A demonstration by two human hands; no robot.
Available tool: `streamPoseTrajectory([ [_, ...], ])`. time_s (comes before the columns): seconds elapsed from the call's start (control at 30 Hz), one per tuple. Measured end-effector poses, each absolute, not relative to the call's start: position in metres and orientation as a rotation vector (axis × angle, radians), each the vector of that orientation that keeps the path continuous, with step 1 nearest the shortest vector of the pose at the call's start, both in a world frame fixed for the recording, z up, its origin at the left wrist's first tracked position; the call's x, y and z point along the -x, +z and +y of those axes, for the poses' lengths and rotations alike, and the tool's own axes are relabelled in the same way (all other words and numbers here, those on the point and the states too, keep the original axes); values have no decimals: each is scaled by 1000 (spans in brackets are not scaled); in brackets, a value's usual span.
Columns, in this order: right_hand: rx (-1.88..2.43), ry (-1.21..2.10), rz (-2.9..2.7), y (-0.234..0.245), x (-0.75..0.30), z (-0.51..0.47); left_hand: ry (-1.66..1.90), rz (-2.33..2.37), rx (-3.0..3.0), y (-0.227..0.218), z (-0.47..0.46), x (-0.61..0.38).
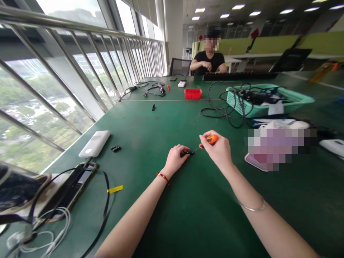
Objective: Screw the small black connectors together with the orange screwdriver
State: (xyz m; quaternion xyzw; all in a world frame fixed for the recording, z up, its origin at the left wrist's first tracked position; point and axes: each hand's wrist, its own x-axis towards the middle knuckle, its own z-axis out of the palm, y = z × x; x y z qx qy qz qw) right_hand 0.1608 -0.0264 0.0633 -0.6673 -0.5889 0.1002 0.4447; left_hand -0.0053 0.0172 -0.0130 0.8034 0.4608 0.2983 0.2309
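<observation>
My right hand is closed round a small screwdriver with an orange handle. Its thin shaft slants down to the left. The tip meets a small black part that my left hand pinches against the green table. A red string bracelet sits on my left wrist and a thin silver bangle on my right forearm. Both hands work close together at the middle of the table.
A white power bank and a small black piece lie to the left. Cables and a phone sit at the near left edge. A teal basket with cables and a red box stand farther back. Another person sits at the far end.
</observation>
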Motion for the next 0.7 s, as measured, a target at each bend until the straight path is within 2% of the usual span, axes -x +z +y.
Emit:
streamPoseTrajectory([
  [0.2, 1489, 410, -1515, 63, -161, -27, 818, 1251, -2223, -13, 17, 6],
  [0.37, 1591, 285, -1456, 62, -160, -27, 816, 1252, -2221, -12, 17, 6],
  [0.7, 1526, 377, -1547, 65, -165, -28, 807, 1245, -2230, -12, 17, 6],
])
